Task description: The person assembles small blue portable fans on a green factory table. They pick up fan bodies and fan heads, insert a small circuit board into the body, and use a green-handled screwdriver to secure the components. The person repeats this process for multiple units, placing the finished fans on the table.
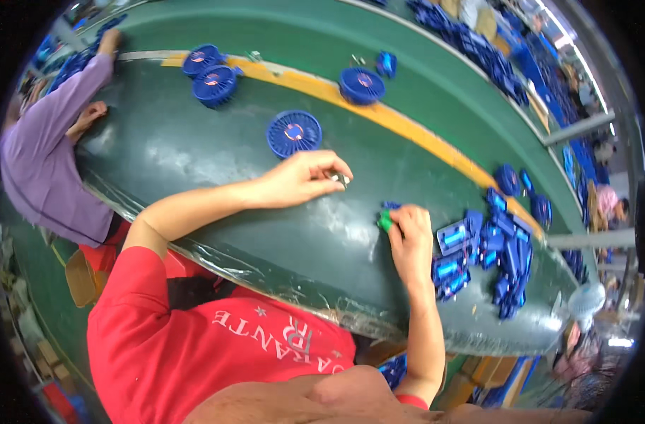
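Observation:
My left hand (301, 180) is over the middle of the table, fingertips pinched on a small silvery metal part (341, 179) whose kind I cannot make out. Just beyond that hand lies a round blue fan head (294, 133) with a ribbed grille. Farther right, my right hand (411, 244) has its thumb and fingers closed on a small bright green piece (385, 221), mostly covered by the fingertips. A little dark blue part (390, 205) shows right beside those fingertips; whether it touches them I cannot tell.
A heap of blue plastic housings (502, 247) lies to the right. More fan heads (215, 85) sit along the yellow strip (414, 131), with a green conveyor (435, 78) beyond. At the left works a person in a purple sleeve (61, 106). A small white fan (586, 299) stands far right.

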Available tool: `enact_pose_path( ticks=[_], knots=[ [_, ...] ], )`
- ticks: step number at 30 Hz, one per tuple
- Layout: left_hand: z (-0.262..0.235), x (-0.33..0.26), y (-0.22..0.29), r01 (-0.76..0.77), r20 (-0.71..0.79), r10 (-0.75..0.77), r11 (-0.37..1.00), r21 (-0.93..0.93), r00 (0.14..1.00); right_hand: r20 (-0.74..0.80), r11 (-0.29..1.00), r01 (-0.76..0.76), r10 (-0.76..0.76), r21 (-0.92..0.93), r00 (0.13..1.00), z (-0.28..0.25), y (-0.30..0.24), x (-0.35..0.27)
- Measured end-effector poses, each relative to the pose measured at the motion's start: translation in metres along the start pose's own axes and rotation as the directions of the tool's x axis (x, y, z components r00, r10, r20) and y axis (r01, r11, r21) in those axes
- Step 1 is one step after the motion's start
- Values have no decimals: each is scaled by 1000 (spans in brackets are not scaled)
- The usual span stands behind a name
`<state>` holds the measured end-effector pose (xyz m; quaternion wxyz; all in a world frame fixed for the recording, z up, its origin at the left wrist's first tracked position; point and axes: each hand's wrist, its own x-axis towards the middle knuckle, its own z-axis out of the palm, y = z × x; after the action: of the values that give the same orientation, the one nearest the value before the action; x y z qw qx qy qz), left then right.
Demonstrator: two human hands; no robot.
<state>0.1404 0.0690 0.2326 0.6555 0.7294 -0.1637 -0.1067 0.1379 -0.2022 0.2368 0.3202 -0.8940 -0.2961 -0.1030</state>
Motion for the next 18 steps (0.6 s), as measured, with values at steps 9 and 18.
enact_pose_path(
  ticks=[9,18],
  knots=[
    [10,0,4,-158,61,149,969,191,987,7,970,116,-117,-215,993,-7,0,-7],
    [26,-4,2,101,147,-48,920,-378,988,182,729,-385,346,566,921,5,-19,-1]
  ],
)
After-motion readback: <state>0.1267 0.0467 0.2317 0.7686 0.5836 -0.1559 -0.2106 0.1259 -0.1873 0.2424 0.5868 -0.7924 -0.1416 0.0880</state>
